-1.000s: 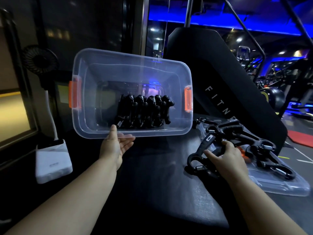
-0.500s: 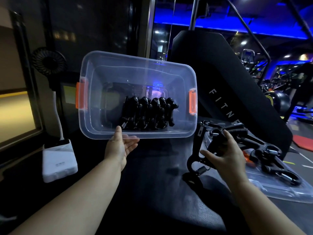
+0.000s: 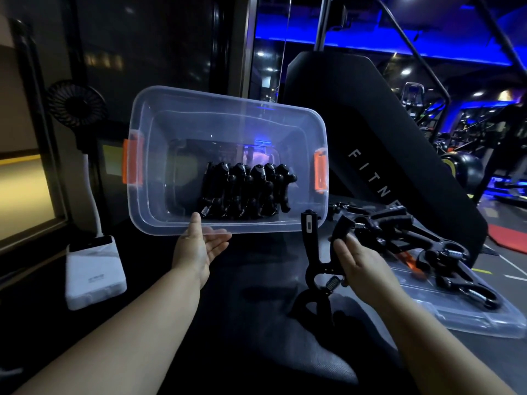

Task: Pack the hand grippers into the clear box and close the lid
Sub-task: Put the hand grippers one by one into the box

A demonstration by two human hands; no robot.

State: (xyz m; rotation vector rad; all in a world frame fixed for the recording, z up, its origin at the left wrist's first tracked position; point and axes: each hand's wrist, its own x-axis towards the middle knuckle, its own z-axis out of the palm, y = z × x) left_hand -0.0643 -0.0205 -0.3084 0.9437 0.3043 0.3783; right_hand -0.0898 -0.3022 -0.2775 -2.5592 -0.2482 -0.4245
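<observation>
The left hand (image 3: 199,248) holds the clear box (image 3: 228,105) by its near long rim. The thumb lies up against the rim and the fingers reach out beneath it, so the wall is pinched between them. The box is tipped up with its open top facing the camera, left of the middle of the scene. An orange latch (image 3: 132,161) sits on its left end and another orange latch (image 3: 320,172) on its right end. Inside, a row of hand grippers (image 3: 245,192) is packed side by side against the lower wall, toward the right half of the box.

The right hand (image 3: 360,265) is just right of the box's near right corner and grips one hand gripper (image 3: 310,252). Its fingers are curled round one handle. The other handle stands nearly upright, with its tip just in front of the box's lower right corner, and the spring end hangs below the hand.

To the right, the lid (image 3: 470,319) lies flat, and a pile of loose hand grippers (image 3: 413,238) rests on it. Behind the lid stands a black padded bench (image 3: 370,132) with pale lettering.

At the near left a white block (image 3: 95,270) lies on the dark surface (image 3: 256,332). A small black fan (image 3: 77,104) stands farther back on the left.
</observation>
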